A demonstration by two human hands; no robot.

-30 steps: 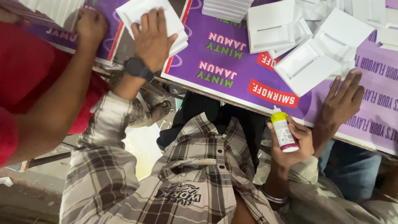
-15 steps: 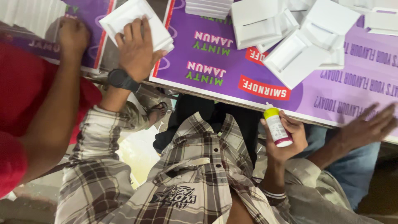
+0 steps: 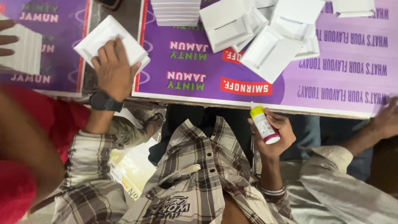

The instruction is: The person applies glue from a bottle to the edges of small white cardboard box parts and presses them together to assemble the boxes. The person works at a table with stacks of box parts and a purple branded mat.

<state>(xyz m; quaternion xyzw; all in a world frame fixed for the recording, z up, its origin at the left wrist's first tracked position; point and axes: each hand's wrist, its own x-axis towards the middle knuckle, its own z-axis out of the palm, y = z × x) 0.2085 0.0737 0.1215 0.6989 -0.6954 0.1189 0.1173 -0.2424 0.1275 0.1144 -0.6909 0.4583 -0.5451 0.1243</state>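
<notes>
My left hand (image 3: 112, 69), with a black watch on its wrist, presses flat on a small stack of white cardboard pieces (image 3: 108, 38) at the table's near edge. My right hand (image 3: 274, 135) is below the table edge, closed around a small glue bottle (image 3: 263, 124) with a yellow cap and a dark red base, tilted with the cap toward the table. The purple printed board (image 3: 331, 83) covers the table in front of me.
Folded white cardboard trays (image 3: 269, 52) lie scattered at the top centre, with a neat white stack (image 3: 176, 12) beside them. A person in red (image 3: 25, 141) stands at my left, their hand on another white stack (image 3: 25, 54). Another person's hand (image 3: 385, 120) rests at the right edge.
The view has shifted so the table sits lower in frame. My left hand stays on the white pieces, my right hand keeps the bottle. The right neighbour's hand drew back toward the table edge.
</notes>
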